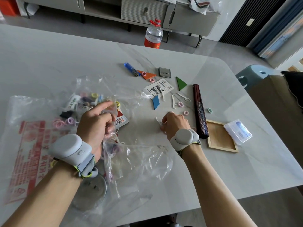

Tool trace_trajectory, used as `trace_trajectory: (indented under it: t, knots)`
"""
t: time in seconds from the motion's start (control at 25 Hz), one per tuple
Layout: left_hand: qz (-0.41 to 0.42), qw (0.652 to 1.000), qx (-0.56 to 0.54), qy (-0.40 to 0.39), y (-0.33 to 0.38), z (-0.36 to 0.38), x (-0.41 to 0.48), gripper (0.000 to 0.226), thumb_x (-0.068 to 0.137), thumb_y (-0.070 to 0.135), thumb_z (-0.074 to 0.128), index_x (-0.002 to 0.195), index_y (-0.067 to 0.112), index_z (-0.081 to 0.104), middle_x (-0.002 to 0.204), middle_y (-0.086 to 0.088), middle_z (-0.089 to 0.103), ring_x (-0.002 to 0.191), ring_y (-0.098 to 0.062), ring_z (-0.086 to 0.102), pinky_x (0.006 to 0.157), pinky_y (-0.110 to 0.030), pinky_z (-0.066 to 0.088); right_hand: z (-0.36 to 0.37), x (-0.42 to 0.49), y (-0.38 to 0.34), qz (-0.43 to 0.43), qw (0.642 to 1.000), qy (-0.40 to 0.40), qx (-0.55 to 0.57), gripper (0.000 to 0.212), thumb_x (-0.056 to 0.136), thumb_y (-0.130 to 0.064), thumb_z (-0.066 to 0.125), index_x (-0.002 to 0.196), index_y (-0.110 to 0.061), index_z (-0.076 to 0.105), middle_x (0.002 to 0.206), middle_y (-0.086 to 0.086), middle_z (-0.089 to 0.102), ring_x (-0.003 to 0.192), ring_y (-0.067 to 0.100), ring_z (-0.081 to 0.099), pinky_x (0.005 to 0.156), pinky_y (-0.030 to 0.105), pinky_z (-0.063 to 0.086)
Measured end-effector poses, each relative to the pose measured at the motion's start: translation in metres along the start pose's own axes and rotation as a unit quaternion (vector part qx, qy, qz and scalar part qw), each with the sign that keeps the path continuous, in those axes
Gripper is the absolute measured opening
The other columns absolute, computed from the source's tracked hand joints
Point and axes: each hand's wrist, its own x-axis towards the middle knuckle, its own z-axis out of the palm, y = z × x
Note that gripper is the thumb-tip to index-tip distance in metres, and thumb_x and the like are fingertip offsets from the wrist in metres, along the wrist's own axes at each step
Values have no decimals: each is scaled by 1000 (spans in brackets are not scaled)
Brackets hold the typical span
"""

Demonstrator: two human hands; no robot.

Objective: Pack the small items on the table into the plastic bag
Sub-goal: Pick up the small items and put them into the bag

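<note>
Where loose items lie: on the bench [49, 63], right of the plastic bag [144, 154].
Floss picks [173, 102]: four are counted, all white; one floss pick [157, 121] lies at the right hand [173, 123].
Hair ties [180, 104]: five are plainly counted loose, four pink and one green; more are seen inside the bag.
Flat shapes: three; orange triangle [147, 75], green triangle [181, 83], blue parallelogram [155, 102].
Grip, left hand [96, 122]: closed, with bag film pinched at the opening.
Grip, right hand: fingers are curled together and the floss pick is pinched.
Writing: red print on the bag is illegible; "W" is read on a packet [122, 121] inside.
</note>
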Motion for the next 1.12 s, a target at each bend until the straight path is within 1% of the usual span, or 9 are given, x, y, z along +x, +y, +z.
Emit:
trace_trajectory:
  t: [0.16,0.28,0.44,0.52,0.64,0.76,0.88,1.04,1.12]
  knots:
    - [-1,1000,1,1,-1,2,0,56,78,-12,38,120,18,61,70,-6,52,42,-12,32,39,-16,20,1,0,0,14,1000,2,-8,26,83,-20,67,108,-15,62,111,10,63,101,35,59,71,31,38]
    - [-2,1000,-5,-2,-2,2,1,56,78,-13,37,120,15,61,69,-5,53,41,-12,32,39,-15,20,-1,-2,-3,-33,999,4,-27,14,83,-18,68,96,-23,68,113,4,60,102,30,59,71,28,38]
    - [-7,1000,-11,-4,-3,2,4,56,77,-13,36,120,13,60,65,-1,54,41,-12,32,38,-14,19,6,-4,-6,-93,995,12,-45,14,88,-17,61,100,-21,66,114,6,54,107,27,53,77,33,44]
    - [-8,1000,-11,-2,-3,2,4,56,77,-13,36,119,14,61,65,0,54,41,-13,32,38,-15,18,10,-5,-4,-102,994,36,-33,14,90,-14,56,100,-22,63,112,7,55,100,28,55,71,33,42]
    - [-9,1000,-9,-3,-3,1,4,56,77,-13,35,119,14,61,66,-2,53,41,-12,32,38,-14,18,12,-2,-3,-82,992,89,31,18,91,-11,50,103,-19,60,107,7,61,94,32,57,68,30,35]
    - [-10,1000,-12,-9,-2,1,3,56,78,-13,34,120,13,60,66,-3,51,40,-11,32,37,-14,19,10,6,4,-48,981,170,83,25,94,-12,52,120,-13,53,113,10,66,101,33,57,69,31,32]
    - [-8,1000,-15,-10,-1,0,2,56,79,-13,35,121,14,60,67,-4,51,41,-11,31,37,-15,19,13,13,12,-13,985,157,63,33,95,-11,48,128,-8,49,121,16,60,109,33,52,76,36,36]
    - [-9,1000,-19,-10,-2,-1,3,56,78,-14,34,120,14,60,65,-2,52,41,-12,31,39,-15,18,17,16,10,1,988,146,57,23,95,-6,44,117,-2,51,119,19,56,107,35,52,73,34,34]
    - [-9,1000,-22,-10,-3,0,4,56,78,-14,34,120,13,60,65,-1,52,42,-12,31,39,-15,18,17,15,8,10,991,128,24,23,94,-1,41,115,2,49,119,22,53,108,36,52,77,36,37]
